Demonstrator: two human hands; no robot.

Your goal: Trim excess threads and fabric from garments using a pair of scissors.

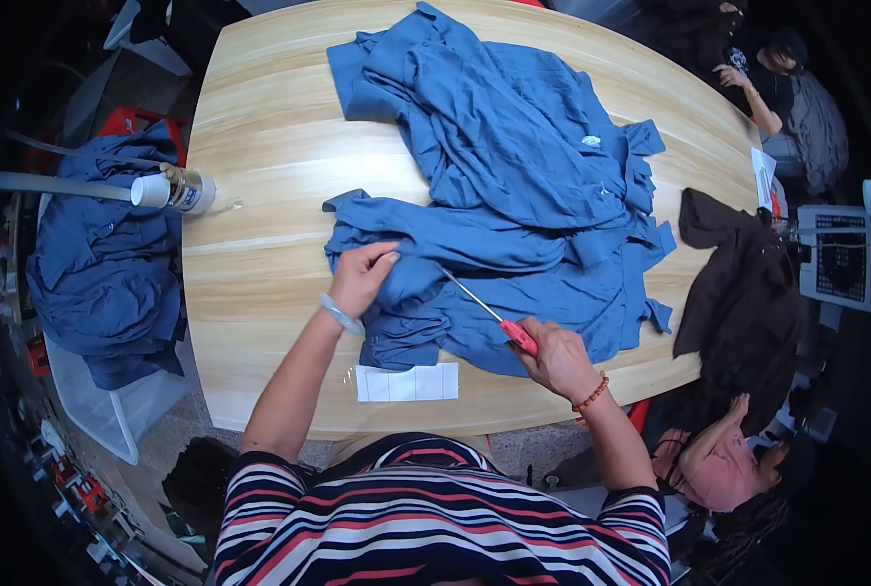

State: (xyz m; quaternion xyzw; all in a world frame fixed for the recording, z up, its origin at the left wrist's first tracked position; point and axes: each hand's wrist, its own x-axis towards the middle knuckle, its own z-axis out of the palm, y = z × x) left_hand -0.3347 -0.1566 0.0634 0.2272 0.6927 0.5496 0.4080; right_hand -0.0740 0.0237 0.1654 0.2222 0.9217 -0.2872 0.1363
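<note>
Sprawling across the middle of the tabletop (pixel 260 146), the crumpled blue garment (pixel 514 176) reaches almost to its near edge. The left hand (pixel 362 276) pinches a fold of the cloth at the garment's left side, fingers closed on it. The right hand (pixel 556 356) is clamped on the red handle of a screwdriver (pixel 489 314), its tip on the fabric. A white paper strip (pixel 407 382) lies at the near edge, a dark brown garment (pixel 738 283) over the right edge.

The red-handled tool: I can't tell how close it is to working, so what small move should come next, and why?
Probably ease the red-handled tool forward: its thin shaft tip lies on the blue garment just short of where the left hand pinches the fabric, while the right hand grips the handle.
</note>
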